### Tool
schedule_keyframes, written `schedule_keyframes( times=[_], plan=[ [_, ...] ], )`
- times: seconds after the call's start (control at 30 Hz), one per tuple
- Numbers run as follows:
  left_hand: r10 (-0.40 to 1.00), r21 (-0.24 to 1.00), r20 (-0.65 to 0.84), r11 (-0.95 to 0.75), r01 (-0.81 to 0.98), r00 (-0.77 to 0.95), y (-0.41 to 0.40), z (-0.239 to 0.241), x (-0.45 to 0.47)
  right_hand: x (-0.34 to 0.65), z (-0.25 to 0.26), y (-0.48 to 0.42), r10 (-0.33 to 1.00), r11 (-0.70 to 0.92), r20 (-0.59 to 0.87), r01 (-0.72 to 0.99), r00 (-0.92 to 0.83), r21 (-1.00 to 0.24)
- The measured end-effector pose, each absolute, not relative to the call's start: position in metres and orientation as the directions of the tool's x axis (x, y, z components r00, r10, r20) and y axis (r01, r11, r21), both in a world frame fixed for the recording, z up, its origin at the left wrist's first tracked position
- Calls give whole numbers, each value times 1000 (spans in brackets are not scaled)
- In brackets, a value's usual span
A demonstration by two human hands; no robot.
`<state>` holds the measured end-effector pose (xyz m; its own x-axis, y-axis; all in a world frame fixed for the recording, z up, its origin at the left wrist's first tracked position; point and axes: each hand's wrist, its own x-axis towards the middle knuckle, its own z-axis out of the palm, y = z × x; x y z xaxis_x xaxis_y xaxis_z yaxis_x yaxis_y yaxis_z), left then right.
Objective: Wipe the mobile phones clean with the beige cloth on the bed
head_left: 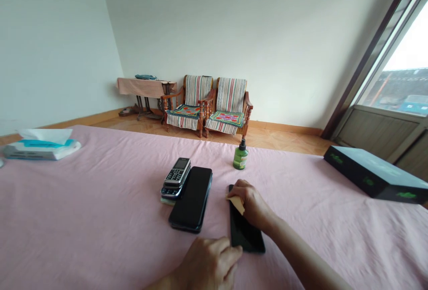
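A black smartphone lies screen up on the pink cloth, its long side pointing away from me. My right hand is closed on a small yellowish cloth and presses it against the upper part of the screen. At the phone's near left corner, my left hand has its fingers curled, with fingertips holding the edge. To the left lies a stack of dark smartphones. Beside that stack, silver-and-black keypad phones are piled on one another. A green pump bottle stands upright beyond my right hand.
The pink sheet is wrinkled. A pack of tissues lies at the far left, and a black box sits at the right. Past the far edge stand two wooden armchairs and a cloth-covered side table.
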<state>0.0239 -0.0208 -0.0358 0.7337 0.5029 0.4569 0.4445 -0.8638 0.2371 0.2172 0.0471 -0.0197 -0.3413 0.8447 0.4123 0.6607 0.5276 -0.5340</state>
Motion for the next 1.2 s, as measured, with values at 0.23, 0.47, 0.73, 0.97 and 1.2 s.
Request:
schedule_keyframes(
  times=[0.23, 0.47, 0.73, 0.97, 1.2],
  plan=[
    [482, 210, 438, -875, 436, 758, -21, -35, 23, 220, -27, 74, 852, 501, 446, 674, -273, -543],
    [521, 230, 427, -853, 468, 739, -24, -34, 23, 216, -32, 67, 851, 482, 478, 685, -217, -547],
    [545, 226, 345, -839, 496, 764, -25, -26, 24, 214, -28, 29, 840, 524, 468, 630, -274, -573],
    [486, 158, 298, -874, 460, 822, -27, -15, 21, 211, -26, -8, 851, 524, 417, 545, -319, -655],
    [444, 143, 264, -896, 420, 856, -25, -13, 21, 214, -7, -28, 867, 484, 314, 500, -388, -718]
  ],
)
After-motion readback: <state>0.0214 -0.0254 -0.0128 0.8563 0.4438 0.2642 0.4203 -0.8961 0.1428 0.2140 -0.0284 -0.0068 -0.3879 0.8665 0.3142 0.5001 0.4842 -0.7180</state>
